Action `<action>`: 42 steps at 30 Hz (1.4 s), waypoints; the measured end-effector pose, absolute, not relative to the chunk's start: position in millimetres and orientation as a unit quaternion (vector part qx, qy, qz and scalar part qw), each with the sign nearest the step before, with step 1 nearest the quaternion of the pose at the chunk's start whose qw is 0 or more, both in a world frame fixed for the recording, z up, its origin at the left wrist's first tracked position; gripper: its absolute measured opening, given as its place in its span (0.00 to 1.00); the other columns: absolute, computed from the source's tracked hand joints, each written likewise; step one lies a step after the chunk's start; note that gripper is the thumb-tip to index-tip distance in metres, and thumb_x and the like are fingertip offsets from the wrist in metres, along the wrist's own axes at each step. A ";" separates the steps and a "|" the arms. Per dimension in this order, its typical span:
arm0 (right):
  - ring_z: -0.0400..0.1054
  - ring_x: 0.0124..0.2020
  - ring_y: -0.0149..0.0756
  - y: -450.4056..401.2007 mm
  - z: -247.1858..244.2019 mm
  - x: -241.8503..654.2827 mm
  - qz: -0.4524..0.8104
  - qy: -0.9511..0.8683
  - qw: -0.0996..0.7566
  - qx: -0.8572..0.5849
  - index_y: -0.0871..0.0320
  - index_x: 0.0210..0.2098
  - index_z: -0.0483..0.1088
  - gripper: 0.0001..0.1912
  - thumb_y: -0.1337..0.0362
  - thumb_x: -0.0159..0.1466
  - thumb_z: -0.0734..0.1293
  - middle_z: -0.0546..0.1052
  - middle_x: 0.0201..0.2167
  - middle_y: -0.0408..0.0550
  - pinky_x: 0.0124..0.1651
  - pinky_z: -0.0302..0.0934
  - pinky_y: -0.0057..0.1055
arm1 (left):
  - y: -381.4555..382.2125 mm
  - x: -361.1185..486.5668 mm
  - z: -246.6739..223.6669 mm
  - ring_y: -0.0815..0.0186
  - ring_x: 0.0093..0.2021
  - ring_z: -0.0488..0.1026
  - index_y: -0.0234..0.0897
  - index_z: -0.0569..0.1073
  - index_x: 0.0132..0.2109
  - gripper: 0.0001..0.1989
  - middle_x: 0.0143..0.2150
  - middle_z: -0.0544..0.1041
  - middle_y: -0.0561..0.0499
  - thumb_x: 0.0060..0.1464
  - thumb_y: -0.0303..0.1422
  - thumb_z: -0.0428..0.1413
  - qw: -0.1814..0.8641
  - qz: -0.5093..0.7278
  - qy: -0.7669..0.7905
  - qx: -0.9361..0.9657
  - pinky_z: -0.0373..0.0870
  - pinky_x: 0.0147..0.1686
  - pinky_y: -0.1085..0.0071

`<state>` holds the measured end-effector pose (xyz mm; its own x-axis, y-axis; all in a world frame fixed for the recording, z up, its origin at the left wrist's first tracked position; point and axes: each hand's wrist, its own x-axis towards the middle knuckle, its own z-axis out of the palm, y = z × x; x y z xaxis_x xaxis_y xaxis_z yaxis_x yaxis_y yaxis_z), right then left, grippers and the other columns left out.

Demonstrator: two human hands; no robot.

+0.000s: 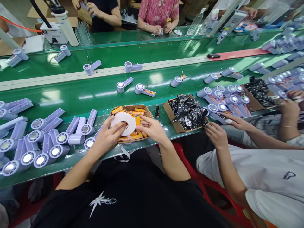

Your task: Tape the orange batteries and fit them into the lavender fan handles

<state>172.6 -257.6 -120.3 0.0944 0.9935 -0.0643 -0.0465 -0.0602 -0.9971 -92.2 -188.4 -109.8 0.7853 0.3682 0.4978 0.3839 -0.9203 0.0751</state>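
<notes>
L hand [111, 132]: curled, grips tape roll [129, 123]
R hand [153, 128]: half-curled at orange batt. [137, 120], hold unclear
Roll: prob. light; grip hub
Batt.: prob. stiff; grip sides

The tape roll [130, 119] is white, the cells [137, 119] are bright orange with dark ends, and the box [149, 112] around them is cardboard brown. Pale lavender covers the fan housings [76, 139], whose round faces carry silvery-white discs, while the circuit boards [181, 114] are mostly black and the belt [102, 87] glossy green. Nearby, a black shirt [142, 196] bears a white leaf-like print [99, 201], and a pink blouse [152, 12] is mottled with paler patterning.
</notes>
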 end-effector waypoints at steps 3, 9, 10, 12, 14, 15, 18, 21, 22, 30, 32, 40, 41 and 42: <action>0.86 0.49 0.50 -251.4 -117.9 175.7 0.536 -0.398 0.543 -0.509 0.56 0.55 0.83 0.32 0.53 0.54 0.86 0.89 0.46 0.50 0.54 0.83 0.48 | -195.0 -79.9 -116.9 0.52 0.58 0.73 0.40 0.78 0.65 0.19 0.57 0.85 0.46 0.70 0.29 0.61 0.039 -0.268 -0.203 -0.941 0.72 0.61 0.54; 0.84 0.54 0.51 -243.3 -143.1 135.9 0.409 -0.226 0.721 -0.512 0.56 0.53 0.79 0.34 0.46 0.54 0.85 0.87 0.53 0.57 0.60 0.80 0.47 | -203.3 -41.7 -145.5 0.50 0.49 0.72 0.37 0.83 0.57 0.16 0.47 0.84 0.40 0.69 0.41 0.63 0.013 -0.280 -0.325 -0.903 0.70 0.54 0.49; 0.83 0.55 0.50 -243.5 -147.8 128.9 0.387 -0.213 0.732 -0.519 0.56 0.54 0.77 0.34 0.46 0.55 0.84 0.86 0.54 0.58 0.62 0.79 0.46 | -203.3 -35.6 -148.1 0.49 0.49 0.72 0.37 0.83 0.54 0.15 0.45 0.83 0.40 0.69 0.42 0.63 0.013 -0.283 -0.329 -0.901 0.70 0.56 0.48; 0.82 0.58 0.49 -245.2 -154.2 117.6 0.358 -0.202 0.742 -0.529 0.55 0.53 0.74 0.34 0.47 0.55 0.84 0.85 0.55 0.58 0.65 0.77 0.46 | -202.6 -26.1 -149.7 0.49 0.49 0.72 0.36 0.84 0.48 0.16 0.43 0.82 0.40 0.67 0.45 0.64 0.020 -0.295 -0.325 -0.898 0.69 0.61 0.44; 0.82 0.58 0.47 -247.6 -155.9 110.9 0.349 -0.196 0.756 -0.518 0.54 0.52 0.71 0.34 0.49 0.54 0.85 0.85 0.54 0.56 0.66 0.76 0.46 | -202.2 -21.2 -146.7 0.49 0.48 0.72 0.36 0.83 0.46 0.16 0.41 0.82 0.41 0.67 0.46 0.64 0.028 -0.305 -0.324 -0.895 0.67 0.64 0.42; 0.82 0.58 0.46 -248.5 -155.1 110.0 0.351 -0.190 0.765 -0.506 0.53 0.51 0.70 0.34 0.50 0.54 0.85 0.86 0.54 0.55 0.66 0.76 0.46 | -202.8 -20.7 -143.6 0.49 0.48 0.72 0.36 0.83 0.46 0.16 0.40 0.82 0.41 0.67 0.45 0.64 0.030 -0.306 -0.326 -0.894 0.68 0.64 0.42; 0.85 0.52 0.45 -247.6 -147.1 123.3 0.386 -0.170 0.780 -0.462 0.54 0.49 0.71 0.33 0.53 0.52 0.87 0.87 0.49 0.53 0.60 0.80 0.44 | -210.7 -25.7 -129.0 0.50 0.48 0.73 0.37 0.83 0.47 0.13 0.42 0.82 0.42 0.67 0.43 0.64 0.022 -0.282 -0.323 -0.903 0.71 0.61 0.43; 0.85 0.48 0.42 -240.4 -133.8 163.8 0.371 -0.174 0.803 -0.433 0.53 0.48 0.73 0.32 0.55 0.51 0.88 0.87 0.50 0.51 0.54 0.82 0.38 | -223.0 -35.6 -112.4 0.51 0.50 0.74 0.42 0.83 0.52 0.11 0.45 0.82 0.44 0.67 0.40 0.64 -0.006 -0.218 -0.241 -0.946 0.70 0.65 0.43; 0.85 0.49 0.40 -237.5 -129.8 179.8 0.340 -0.172 0.820 -0.427 0.52 0.49 0.73 0.32 0.54 0.52 0.88 0.87 0.52 0.50 0.53 0.82 0.36 | -224.6 -38.8 -108.1 0.51 0.51 0.74 0.43 0.83 0.53 0.11 0.45 0.82 0.45 0.67 0.39 0.63 -0.017 -0.195 -0.208 -0.958 0.70 0.67 0.44; 0.86 0.51 0.45 -249.2 -141.3 192.5 0.403 -0.244 0.769 -0.432 0.47 0.60 0.70 0.42 0.55 0.52 0.88 0.87 0.51 0.47 0.56 0.82 0.44 | -169.2 -57.2 -95.2 0.48 0.60 0.75 0.36 0.81 0.59 0.23 0.55 0.83 0.40 0.64 0.45 0.68 -0.098 -0.107 -0.264 -0.954 0.76 0.62 0.52; 0.85 0.52 0.48 -252.7 -150.0 177.6 0.418 -0.273 0.759 -0.418 0.44 0.59 0.67 0.43 0.53 0.51 0.89 0.87 0.50 0.46 0.57 0.81 0.47 | -148.8 -48.7 -86.9 0.51 0.60 0.76 0.39 0.82 0.58 0.20 0.56 0.84 0.43 0.69 0.47 0.63 -0.121 -0.109 -0.265 -0.950 0.75 0.64 0.54; 0.87 0.39 0.41 -237.6 -166.1 170.8 0.448 -0.290 0.746 -0.397 0.43 0.54 0.62 0.41 0.49 0.52 0.88 0.88 0.46 0.42 0.50 0.82 0.41 | -2.2 81.2 -84.9 0.37 0.70 0.67 0.41 0.72 0.73 0.30 0.70 0.74 0.36 0.68 0.42 0.62 -0.062 0.029 -0.434 -0.898 0.71 0.65 0.45; 0.87 0.39 0.41 -236.7 -167.5 170.9 0.449 -0.294 0.742 -0.402 0.43 0.54 0.62 0.41 0.49 0.53 0.88 0.88 0.46 0.42 0.51 0.82 0.41 | 14.2 94.3 -92.4 0.36 0.74 0.62 0.42 0.67 0.77 0.35 0.76 0.67 0.36 0.67 0.42 0.62 -0.051 0.013 -0.440 -0.897 0.69 0.66 0.44; 0.87 0.39 0.41 -236.1 -168.9 170.5 0.451 -0.302 0.734 -0.409 0.44 0.54 0.62 0.41 0.49 0.53 0.88 0.88 0.45 0.43 0.51 0.82 0.41 | 27.8 104.4 -100.2 0.36 0.77 0.57 0.43 0.62 0.79 0.37 0.81 0.59 0.36 0.68 0.42 0.61 -0.039 -0.004 -0.442 -0.896 0.68 0.67 0.44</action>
